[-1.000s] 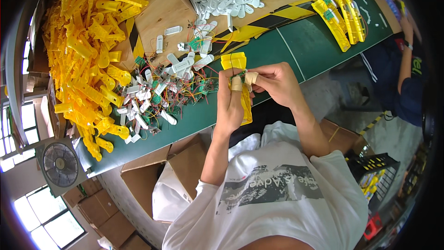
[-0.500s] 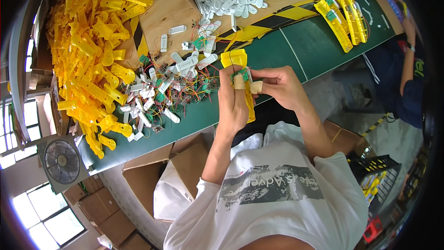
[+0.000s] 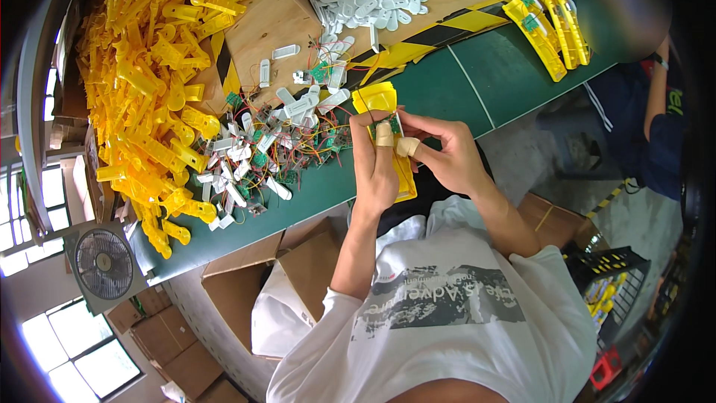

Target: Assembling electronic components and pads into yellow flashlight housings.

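A: Position, axis?
B: Flat dark-green worktable [image 3: 440, 82]. Above its near edge, one long yellow plastic shell [image 3: 403, 172], long axis running outward from the torso, far end slightly left.
A: Obscured?
B: Shell's middle, behind fingers.
A: Hands?
B: Left hand [image 3: 374, 172]: closed round the shell. Right hand [image 3: 451, 155]: fingers narrowly spaced beside a small green circuit board [image 3: 394, 126], mostly covered; grip, cannot tell.

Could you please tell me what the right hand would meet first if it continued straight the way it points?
The right hand would most likely meet the yellow plastic piece first, then the left hand holding it; depth is unclear where they overlap.
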Action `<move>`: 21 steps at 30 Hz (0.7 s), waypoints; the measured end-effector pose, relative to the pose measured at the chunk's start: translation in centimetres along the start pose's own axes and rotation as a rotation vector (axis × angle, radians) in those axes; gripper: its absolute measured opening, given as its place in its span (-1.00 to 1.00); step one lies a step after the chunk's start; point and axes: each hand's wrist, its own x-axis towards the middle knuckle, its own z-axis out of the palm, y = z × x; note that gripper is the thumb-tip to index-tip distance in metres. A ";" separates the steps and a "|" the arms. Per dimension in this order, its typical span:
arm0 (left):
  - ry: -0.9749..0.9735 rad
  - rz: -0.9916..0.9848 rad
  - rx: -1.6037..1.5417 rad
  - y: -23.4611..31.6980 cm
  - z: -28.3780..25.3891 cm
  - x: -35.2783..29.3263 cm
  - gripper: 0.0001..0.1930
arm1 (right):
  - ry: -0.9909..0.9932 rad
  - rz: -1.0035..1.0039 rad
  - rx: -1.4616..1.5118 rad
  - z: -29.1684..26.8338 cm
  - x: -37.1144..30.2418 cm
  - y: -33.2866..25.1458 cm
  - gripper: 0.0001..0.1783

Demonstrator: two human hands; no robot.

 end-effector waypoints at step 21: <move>-0.215 0.185 0.188 -1.4 5.7 0.9 -0.30 | 0.459 -0.243 -0.128 -19.9 4.8 -6.7 -0.57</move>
